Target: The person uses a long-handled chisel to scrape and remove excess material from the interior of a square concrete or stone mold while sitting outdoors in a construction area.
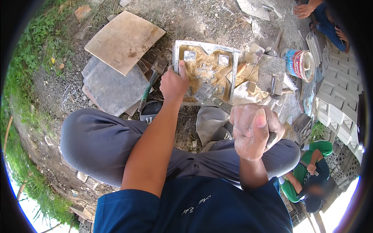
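Note:
In front of my knees lies a pale-rimmed rectangular mould [235, 70] with sandy yellow-brown material and several small square plates inside. My left hand [174, 83] grips its left rim, the thumb over the edge and the fingers folded along the outside. My right hand [254, 130] is closed in a fist around the handle of a flat-bladed trowel [220, 103]. The trowel's grey blade reaches over the near side of the mould, touching or just above the material. Part of the handle is hidden in my fist.
A hammer [149, 87] with a green handle lies left of the mould, beside stacked slabs and a brown board [125, 40]. To the right are a metal plate [270, 73], a paint bucket [300, 65] and patterned blocks [340, 93]. Two other people sit at the right.

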A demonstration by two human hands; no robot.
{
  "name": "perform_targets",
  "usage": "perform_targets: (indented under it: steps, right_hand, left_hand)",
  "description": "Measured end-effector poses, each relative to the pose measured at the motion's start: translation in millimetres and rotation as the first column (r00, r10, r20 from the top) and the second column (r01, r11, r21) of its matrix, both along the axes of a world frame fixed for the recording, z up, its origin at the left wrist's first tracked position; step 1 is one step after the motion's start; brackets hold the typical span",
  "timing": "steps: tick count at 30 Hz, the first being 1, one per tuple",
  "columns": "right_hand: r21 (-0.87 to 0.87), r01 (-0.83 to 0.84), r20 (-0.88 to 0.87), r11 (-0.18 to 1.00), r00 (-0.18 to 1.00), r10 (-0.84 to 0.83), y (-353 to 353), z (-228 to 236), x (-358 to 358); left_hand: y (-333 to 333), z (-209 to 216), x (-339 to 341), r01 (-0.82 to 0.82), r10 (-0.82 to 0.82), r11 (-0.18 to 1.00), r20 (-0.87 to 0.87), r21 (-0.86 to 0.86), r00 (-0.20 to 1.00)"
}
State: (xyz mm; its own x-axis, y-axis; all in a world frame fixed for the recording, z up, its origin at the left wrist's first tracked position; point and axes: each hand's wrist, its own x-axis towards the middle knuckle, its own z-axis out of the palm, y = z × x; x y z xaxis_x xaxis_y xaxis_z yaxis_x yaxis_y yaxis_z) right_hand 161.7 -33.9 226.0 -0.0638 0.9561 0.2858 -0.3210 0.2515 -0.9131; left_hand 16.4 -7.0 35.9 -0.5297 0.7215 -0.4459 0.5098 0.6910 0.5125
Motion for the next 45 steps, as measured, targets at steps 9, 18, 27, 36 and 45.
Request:
perform_targets:
  steps: [9, 18, 27, 36, 45]
  right_hand:
    - [-0.019, -0.010, 0.008, 1.000, 1.000, 0.010, 4, 1, -3]
    - [-0.076, 0.093, -0.010, 0.993, 0.996, -0.094, -3, 3, -3]
    - [-0.016, 0.193, 0.033, 0.981, 0.981, -0.192, -10, -2, -19]
    - [-0.005, 0.207, 0.020, 0.978, 0.978, -0.207, -26, 14, -11]
    - [0.062, 0.087, -0.003, 0.994, 0.996, -0.087, -37, 39, 8]
  left_hand:
    - [-2, 0, 2, 0.007, -0.007, 1.000, -0.002, -0.011, 1.000]
    - [2, 2, -2, 0.014, -0.014, 1.000, -0.004, -0.008, 1.000]
    - [0, 5, -3, 0.039, -0.039, 0.999, -0.004, -0.005, 0.999]
    - [0, 7, -2, 0.003, -0.003, 1.000, 0.019, 0.004, 1.000]
    - [-2, 6, -2, 0.013, -0.013, 1.000, 0.032, 0.003, 0.999]
